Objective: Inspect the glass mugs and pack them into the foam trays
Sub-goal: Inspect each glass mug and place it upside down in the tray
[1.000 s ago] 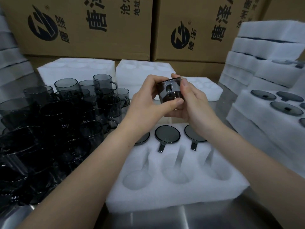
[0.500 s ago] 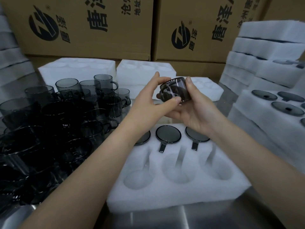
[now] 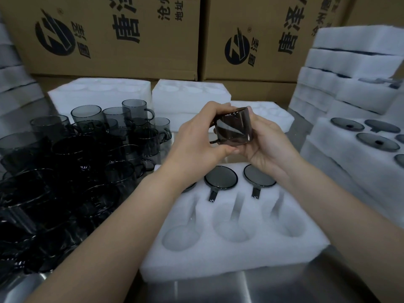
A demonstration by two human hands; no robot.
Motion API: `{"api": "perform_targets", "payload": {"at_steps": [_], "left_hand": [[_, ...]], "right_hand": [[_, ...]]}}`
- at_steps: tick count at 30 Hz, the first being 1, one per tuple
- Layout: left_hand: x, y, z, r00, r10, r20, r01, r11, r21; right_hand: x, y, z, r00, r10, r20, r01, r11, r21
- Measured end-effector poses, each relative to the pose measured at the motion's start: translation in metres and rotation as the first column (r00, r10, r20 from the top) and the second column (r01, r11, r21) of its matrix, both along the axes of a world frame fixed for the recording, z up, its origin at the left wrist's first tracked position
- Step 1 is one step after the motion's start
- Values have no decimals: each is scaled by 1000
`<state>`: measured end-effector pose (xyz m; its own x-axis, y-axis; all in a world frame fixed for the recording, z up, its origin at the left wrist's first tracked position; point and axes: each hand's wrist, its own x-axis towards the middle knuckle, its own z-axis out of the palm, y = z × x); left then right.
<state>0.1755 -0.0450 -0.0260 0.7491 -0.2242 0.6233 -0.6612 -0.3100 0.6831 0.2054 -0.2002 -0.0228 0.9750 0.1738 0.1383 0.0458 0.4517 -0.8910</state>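
Note:
I hold one smoky grey glass mug (image 3: 235, 126) in the air above the white foam tray (image 3: 236, 254). My left hand (image 3: 196, 136) grips its left side, where the handle is, with fingers over the top and thumb underneath. My right hand (image 3: 265, 141) cradles its right side and bottom with curled fingers. In the tray's far row sit packed mugs (image 3: 220, 177), two plainly visible and a third mostly hidden under my left wrist. The tray's three near pockets (image 3: 234, 224) are bare foam.
Several loose grey glass mugs (image 3: 72, 162) crowd the table on the left. Stacked foam trays (image 3: 354, 62) rise at the right, with a filled tray (image 3: 360, 136) beside them. More foam trays (image 3: 102, 92) and printed cardboard boxes (image 3: 113, 36) stand behind. Steel table edge (image 3: 240, 289) is near me.
The mug has been turned in my hands, so its side wall now faces me and its handle sits under my left hand. Both hands dropped slightly.

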Motion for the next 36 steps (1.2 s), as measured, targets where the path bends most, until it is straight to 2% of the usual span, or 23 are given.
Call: {"api": "perform_targets", "payload": {"at_steps": [5, 7, 12, 15, 18, 23, 28, 31, 36], "left_hand": [[2, 3, -1, 999, 18, 31, -18, 1000, 11], [4, 2, -2, 996, 76, 39, -78, 996, 49], [6, -1, -5, 988, 155, -16, -153, 985, 85], [6, -2, -5, 986, 163, 36, -166, 980, 106], [6, 0, -5, 993, 119, 13, -120, 989, 89], [1, -5, -3, 997, -46, 69, 30, 974, 222], [3, -4, 0, 1000, -4, 10, 2, 975, 223], [6, -3, -2, 999, 11, -35, -3, 971, 240], [9, -5, -8, 961, 16, -278, 19, 992, 122]], "right_hand": [[2, 1, 0, 952, 304, -30, -302, 952, 44], [3, 0, -1, 927, 369, -61, -365, 928, 67], [0, 1, -1, 966, 257, -18, -257, 960, -111], [-3, 2, -1, 977, 213, -11, -213, 971, -111], [-3, 2, 1, 988, 155, -26, -157, 982, -107], [-1, -1, 1, 996, 75, -57, -79, 993, -84], [0, 1, 2, 974, 221, -43, -222, 975, -15], [1, 3, 0, 977, 198, -77, -201, 979, -34], [1, 1, -5, 988, 156, 10, -153, 979, -134]]}}
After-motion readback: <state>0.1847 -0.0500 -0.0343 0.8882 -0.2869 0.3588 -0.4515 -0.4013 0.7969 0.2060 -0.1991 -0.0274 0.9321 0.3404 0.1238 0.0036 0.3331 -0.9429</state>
